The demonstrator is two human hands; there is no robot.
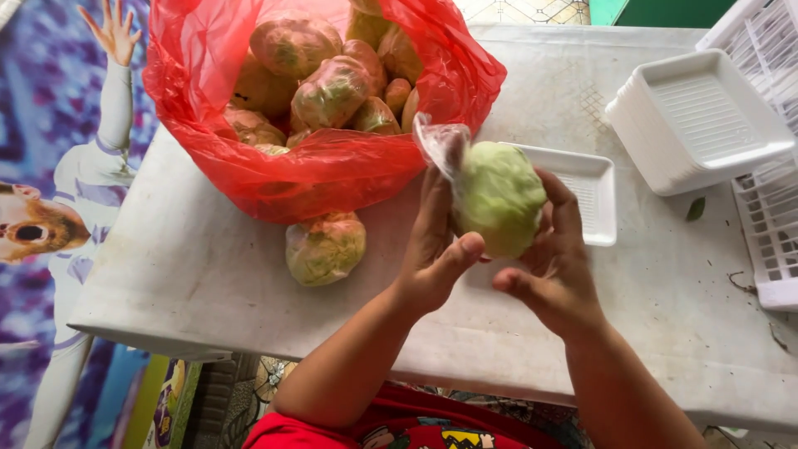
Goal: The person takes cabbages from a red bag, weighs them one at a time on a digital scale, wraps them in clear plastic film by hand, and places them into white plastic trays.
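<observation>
Your left hand [436,249] and right hand [557,262] clasp a plastic-wrapped green cabbage [497,198] above a white tray [594,204], beside the red bag [332,170].

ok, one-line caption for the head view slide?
Both hands hold a plastic-wrapped cabbage above a white foam tray, beside a red bag of cabbages.

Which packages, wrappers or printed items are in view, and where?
Red plastic bag: table's far left, open, full of wrapped cabbages.
Clear film wrap: around the pale green cabbage held by left hand and right hand.
Single white foam tray: behind the hands.
Stack of white foam trays: far right.
Printed purple poster: left, below the table.
</observation>
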